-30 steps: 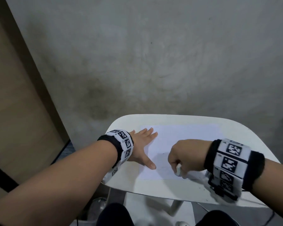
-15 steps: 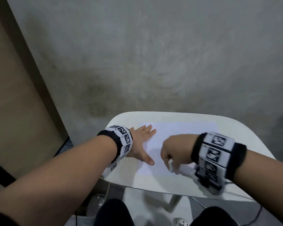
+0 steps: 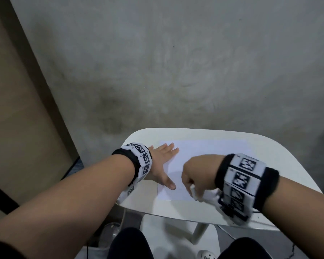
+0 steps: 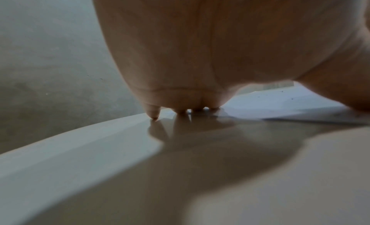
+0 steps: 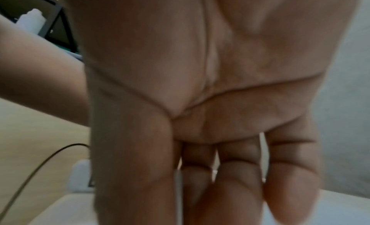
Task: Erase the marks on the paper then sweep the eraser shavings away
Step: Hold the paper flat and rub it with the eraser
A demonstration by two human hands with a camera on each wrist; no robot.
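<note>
White table [image 3: 241, 214], paper [image 3: 204, 148] near its edge

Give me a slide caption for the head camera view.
Left hand flat on the paper, right hand rubbing it with an eraser.

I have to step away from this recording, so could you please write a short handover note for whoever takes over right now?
Left hand: flat, fingers straight, pressing the left edge of the paper onto the white table.
Right hand: fingers curled round a white eraser, its tip at the paper's near edge.
Done: erasing is under way; any remaining marks are too faint to make out in the head view.
Left: finish erasing near the front edge, then sweep away the shavings; a few dark specks show on the sheet in the left wrist view.
</note>
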